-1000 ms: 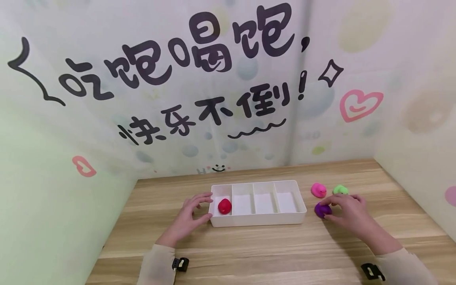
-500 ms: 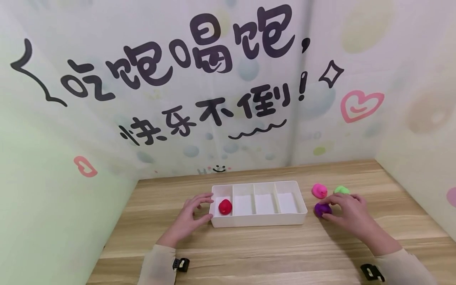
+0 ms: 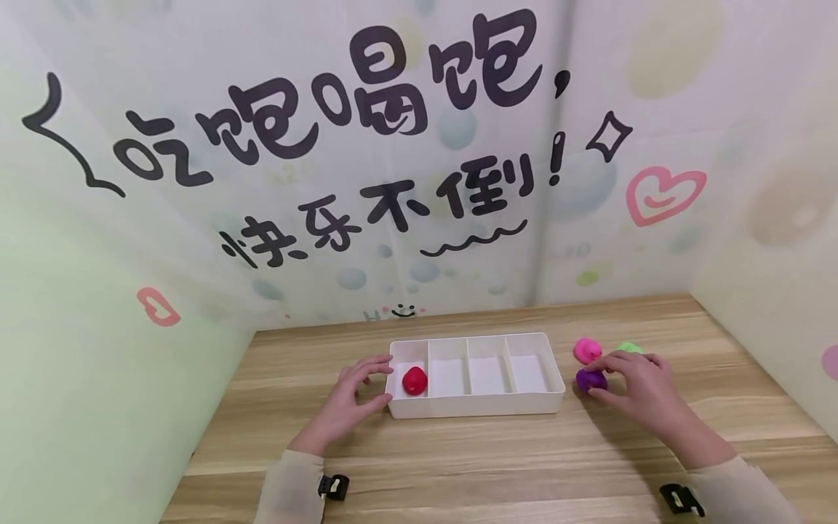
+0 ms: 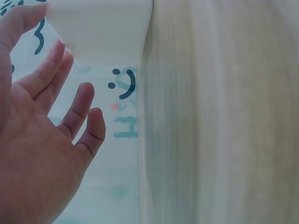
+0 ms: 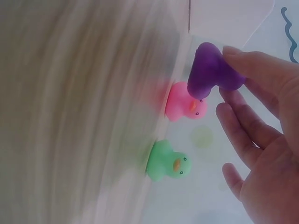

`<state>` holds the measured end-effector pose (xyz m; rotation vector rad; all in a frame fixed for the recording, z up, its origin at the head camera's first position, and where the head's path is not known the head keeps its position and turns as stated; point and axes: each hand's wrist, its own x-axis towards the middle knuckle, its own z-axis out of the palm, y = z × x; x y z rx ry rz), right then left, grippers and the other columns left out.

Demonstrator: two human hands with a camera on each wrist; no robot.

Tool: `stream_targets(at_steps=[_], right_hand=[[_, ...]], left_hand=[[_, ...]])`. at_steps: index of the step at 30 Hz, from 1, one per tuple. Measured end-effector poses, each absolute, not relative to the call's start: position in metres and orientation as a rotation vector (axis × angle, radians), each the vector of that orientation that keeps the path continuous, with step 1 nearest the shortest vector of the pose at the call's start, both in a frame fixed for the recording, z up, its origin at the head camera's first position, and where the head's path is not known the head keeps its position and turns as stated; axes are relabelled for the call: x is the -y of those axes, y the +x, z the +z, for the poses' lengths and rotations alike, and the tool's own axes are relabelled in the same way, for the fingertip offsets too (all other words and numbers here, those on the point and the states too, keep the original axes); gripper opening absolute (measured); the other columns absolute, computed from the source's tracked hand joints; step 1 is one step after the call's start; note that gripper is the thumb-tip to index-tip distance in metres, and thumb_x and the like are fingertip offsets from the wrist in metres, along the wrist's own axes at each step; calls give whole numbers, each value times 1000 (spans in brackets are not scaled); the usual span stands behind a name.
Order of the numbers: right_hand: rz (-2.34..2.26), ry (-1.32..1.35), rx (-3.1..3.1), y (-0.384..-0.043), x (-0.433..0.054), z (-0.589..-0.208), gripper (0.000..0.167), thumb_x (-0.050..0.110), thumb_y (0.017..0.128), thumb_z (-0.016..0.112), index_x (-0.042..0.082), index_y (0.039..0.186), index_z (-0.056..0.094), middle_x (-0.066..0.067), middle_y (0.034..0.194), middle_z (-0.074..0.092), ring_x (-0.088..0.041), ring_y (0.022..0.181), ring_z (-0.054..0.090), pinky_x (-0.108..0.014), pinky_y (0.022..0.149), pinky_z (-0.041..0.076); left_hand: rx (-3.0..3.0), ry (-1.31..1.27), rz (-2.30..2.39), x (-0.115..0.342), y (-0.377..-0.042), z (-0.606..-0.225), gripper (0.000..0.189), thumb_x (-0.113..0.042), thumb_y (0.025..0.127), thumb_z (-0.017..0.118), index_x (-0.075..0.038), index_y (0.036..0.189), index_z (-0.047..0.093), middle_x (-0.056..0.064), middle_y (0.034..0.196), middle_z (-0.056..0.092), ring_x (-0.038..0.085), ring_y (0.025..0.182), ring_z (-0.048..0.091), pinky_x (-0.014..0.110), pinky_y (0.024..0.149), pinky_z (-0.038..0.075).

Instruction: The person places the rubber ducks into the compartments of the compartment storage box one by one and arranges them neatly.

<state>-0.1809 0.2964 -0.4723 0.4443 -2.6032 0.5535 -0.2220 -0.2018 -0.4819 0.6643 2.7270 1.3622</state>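
Note:
At the left end of a white divided box [image 3: 474, 405], my left hand [image 3: 347, 397] rests its thumb and fingertips on the end wall and rim. Its fingers [image 4: 78, 108] spread loosely in the left wrist view. A red toy duck [image 3: 414, 380] lies in the leftmost compartment. My right hand [image 3: 644, 393] pinches a purple toy duck [image 5: 212, 72] between thumb and fingers, just right of the box. Behind it sit a pink toy duck [image 5: 184, 101] and a green toy duck [image 5: 167, 161], the green one partly hidden by the right hand in the head view.
The box stands on a wood-grain table [image 3: 458, 466], its other compartments holding nothing. A printed backdrop [image 3: 327, 145] rises along the table's back edge, with side panels at left and right. Each wrist wears a black strap.
The purple duck has shifted slightly up and to the left in the head view, with the right fingers moving along. The left hand keeps its place at the box.

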Motion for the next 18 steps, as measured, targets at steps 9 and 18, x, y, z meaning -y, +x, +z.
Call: stream_targets(at_steps=[9, 18], right_hand=[[546, 447, 2594, -183, -294, -468, 39, 16, 66, 96, 21, 100, 77, -9, 103, 76, -36, 97, 68, -65, 88, 35], [566, 455, 2556, -184, -292, -463, 38, 15, 67, 95, 17, 101, 77, -10, 101, 76, -36, 93, 68, -62, 89, 34]], left_hand=[[-2729, 666, 1372, 201, -222, -483, 40, -20, 93, 78, -21, 130, 65, -6, 156, 51, 32, 120, 48, 39, 95, 43], [-2741, 649, 1353, 201, -221, -481, 40, -22, 93, 78, -20, 131, 65, -7, 156, 51, 30, 120, 49, 37, 94, 43]])
